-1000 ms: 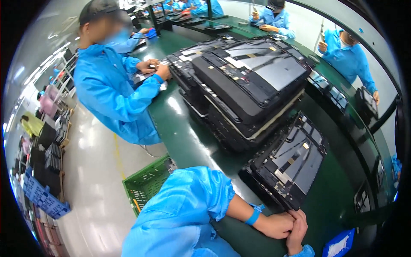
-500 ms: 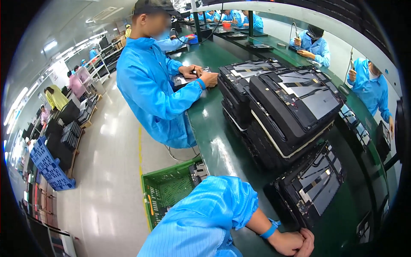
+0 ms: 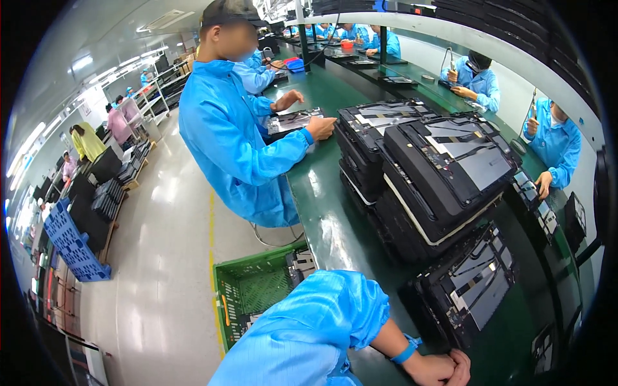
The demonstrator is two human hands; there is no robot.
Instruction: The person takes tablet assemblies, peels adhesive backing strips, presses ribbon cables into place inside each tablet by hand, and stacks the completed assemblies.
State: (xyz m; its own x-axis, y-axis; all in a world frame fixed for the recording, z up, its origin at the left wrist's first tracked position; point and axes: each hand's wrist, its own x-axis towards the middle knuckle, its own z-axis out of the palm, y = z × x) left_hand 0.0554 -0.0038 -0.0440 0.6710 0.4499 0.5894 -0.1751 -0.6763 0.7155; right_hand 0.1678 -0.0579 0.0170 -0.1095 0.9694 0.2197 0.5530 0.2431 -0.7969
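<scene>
My left hand (image 3: 428, 369), with a blue band at the wrist, is curled at the lower edge, just in front of the lower stack of opened tablet-like devices (image 3: 473, 283). Its fingertips are hidden, so what they hold, if anything, does not show. Against it lie a few fingers (image 3: 461, 367) that seem to belong to my right hand; the rest of that hand is out of sight. Beyond stands a taller stack of black device housings (image 3: 444, 180), with grey plates and dark ribbon cables exposed on top. Neither hand touches the stacks.
A green crate (image 3: 248, 283) with loose parts sits left of the green bench (image 3: 328, 225). A blue-sleeved co-worker (image 3: 225, 141) handles an opened device (image 3: 294, 121) beyond it. Other workers sit across the bench. A shelf (image 3: 444, 22) overhangs the far right.
The view has tilted slightly, so the bench things sit lower. The near co-worker's hands have moved apart over the device. A worker at right has brought a hand onto a device. My hands stay put.
</scene>
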